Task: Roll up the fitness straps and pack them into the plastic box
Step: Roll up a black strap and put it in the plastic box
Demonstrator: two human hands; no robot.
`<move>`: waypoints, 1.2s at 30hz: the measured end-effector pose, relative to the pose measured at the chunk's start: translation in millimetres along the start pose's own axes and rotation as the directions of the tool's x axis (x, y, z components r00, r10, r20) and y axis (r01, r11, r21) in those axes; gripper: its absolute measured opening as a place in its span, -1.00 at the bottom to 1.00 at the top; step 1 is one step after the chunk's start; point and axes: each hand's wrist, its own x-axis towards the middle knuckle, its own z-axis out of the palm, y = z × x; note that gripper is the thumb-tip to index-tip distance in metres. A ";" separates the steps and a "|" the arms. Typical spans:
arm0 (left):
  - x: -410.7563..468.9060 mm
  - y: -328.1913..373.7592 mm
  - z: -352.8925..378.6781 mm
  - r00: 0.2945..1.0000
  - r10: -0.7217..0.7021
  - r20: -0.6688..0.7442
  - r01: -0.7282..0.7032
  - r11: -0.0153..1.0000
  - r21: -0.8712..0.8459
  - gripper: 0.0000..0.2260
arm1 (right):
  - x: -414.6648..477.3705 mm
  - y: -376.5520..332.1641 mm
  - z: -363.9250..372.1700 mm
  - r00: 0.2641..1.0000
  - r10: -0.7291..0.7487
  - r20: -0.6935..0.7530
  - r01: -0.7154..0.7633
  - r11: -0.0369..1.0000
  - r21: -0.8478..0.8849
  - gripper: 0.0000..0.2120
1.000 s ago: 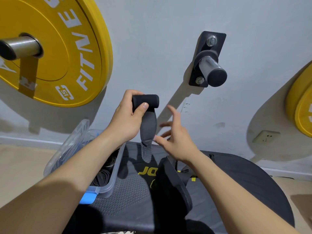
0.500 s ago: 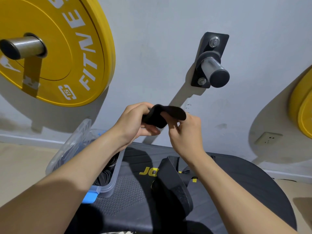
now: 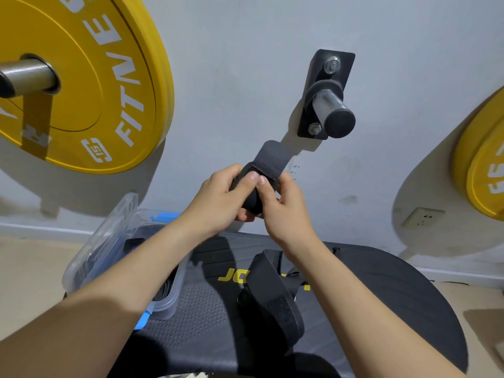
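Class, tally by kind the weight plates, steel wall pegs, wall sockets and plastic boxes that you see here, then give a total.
Yellow weight plates: 2
Steel wall pegs: 2
Wall socket: 1
Clear plastic box: 1
Total: 6

Dark strap (image 3: pixel 268 159) part-rolled, tail upward; clear box (image 3: pixel 167 306) open, seemingly holding straps.

A black bench (image 3: pixel 201 312) with yellow lettering stands on a beige floor (image 3: pixel 32 274). 1 clear plastic box (image 3: pixel 170 301) sits at its left edge. 1 black strap (image 3: pixel 272 301) lies near its middle.
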 end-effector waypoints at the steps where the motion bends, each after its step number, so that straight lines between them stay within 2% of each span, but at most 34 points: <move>1: -0.4 -1.8 -0.7 0.999 0.039 -0.008 -0.039 0.997 0.060 -0.72 | 0.1 -0.4 -0.5 1.000 0.020 0.018 -0.020 0.999 0.029 -0.79; 3: -2.3 -4.1 -2.4 0.996 0.090 -0.022 -0.085 0.984 0.155 -0.79 | 1.6 -2.3 -3.3 0.993 0.103 0.060 -0.111 0.984 0.139 -0.73; 7: -7.8 -3.8 -2.9 0.980 0.196 0.011 -0.187 0.912 0.365 -0.85 | 4.6 -9.2 -17.3 0.928 0.228 0.296 -0.327 0.880 0.346 -0.88; 9: -9.2 -5.4 -1.9 0.977 0.205 0.065 -0.214 0.891 0.401 -0.90 | 8.6 -7.1 -21.7 0.931 0.250 0.266 -0.336 0.872 0.356 -0.86; 11: -7.1 -7.9 -0.3 0.977 0.196 0.082 -0.212 0.891 0.402 -0.88 | 11.4 -5.3 -20.9 0.969 0.210 0.127 -0.240 0.917 0.320 -0.84; 13: -5.8 -4.7 4.3 0.992 0.121 0.031 -0.125 0.944 0.304 -0.82 | 11.6 -5.5 -17.6 0.990 0.141 0.019 -0.140 0.947 0.288 -0.87; 14: -5.6 -0.2 6.9 1.000 0.024 0.013 -0.026 0.990 0.141 -0.78 | 11.8 -5.9 -16.7 0.995 0.104 -0.005 -0.099 0.956 0.275 -0.87; 15: -5.2 4.5 8.0 0.995 -0.085 0.046 0.089 0.991 -0.102 -0.68 | 12.8 -6.0 -17.3 0.998 0.069 -0.009 -0.064 0.960 0.271 -0.85; 16: -4.5 7.4 7.3 0.979 -0.164 0.121 0.197 0.917 -0.348 -0.58 | 14.1 -5.7 -18.4 0.999 0.042 -0.004 -0.039 0.959 0.281 -0.82; 17: -3.9 9.7 4.9 0.959 -0.197 0.201 0.274 0.816 -0.508 -0.52 | 15.7 -5.6 -20.7 1.000 0.021 0.000 -0.020 0.954 0.298 -0.79; 18: -4.3 11.5 2.4 0.943 -0.196 0.270 0.321 0.751 -0.577 -0.51 | 17.0 -5.6 -23.4 1.000 0.005 0.004 -0.006 0.951 0.309 -0.77; 19: -5.8 12.9 1.1 0.929 -0.181 0.321 0.346 0.729 -0.590 -0.52 | 17.8 -5.6 -26.0 1.000 -0.005 0.005 0.003 0.951 0.308 -0.76; 22: -10.4 14.2 5.6 0.918 -0.122 0.378 0.324 0.780 -0.535 -0.54 | 18.1 -5.0 -31.3 1.000 -0.003 -0.005 0.004 0.964 0.267 -0.76; 24: -11.7 13.8 8.4 0.930 -0.127 0.344 0.286 0.838 -0.465 -0.57 | 18.6 -4.3 -31.8 0.999 0.001 -0.034 0.007 0.971 0.238 -0.76; 28: -11.5 13.1 7.2 0.966 -0.184 0.179 0.236 0.911 -0.337 -0.61 | 18.6 -5.1 -25.9 0.996 0.012 -0.093 0.010 0.972 0.234 -0.77; 31: -9.0 11.4 3.0 0.974 -0.202 0.107 0.227 0.902 -0.368 -0.71 | 18.0 -4.3 -22.6 0.994 0.021 -0.104 0.005 0.969 0.246 -0.76; 36: -6.0 8.9 -1.8 0.964 -0.233 0.126 0.264 0.881 -0.393 -0.72 | 17.9 -3.3 -18.5 0.989 0.040 -0.141 -0.012 0.980 0.196 -0.77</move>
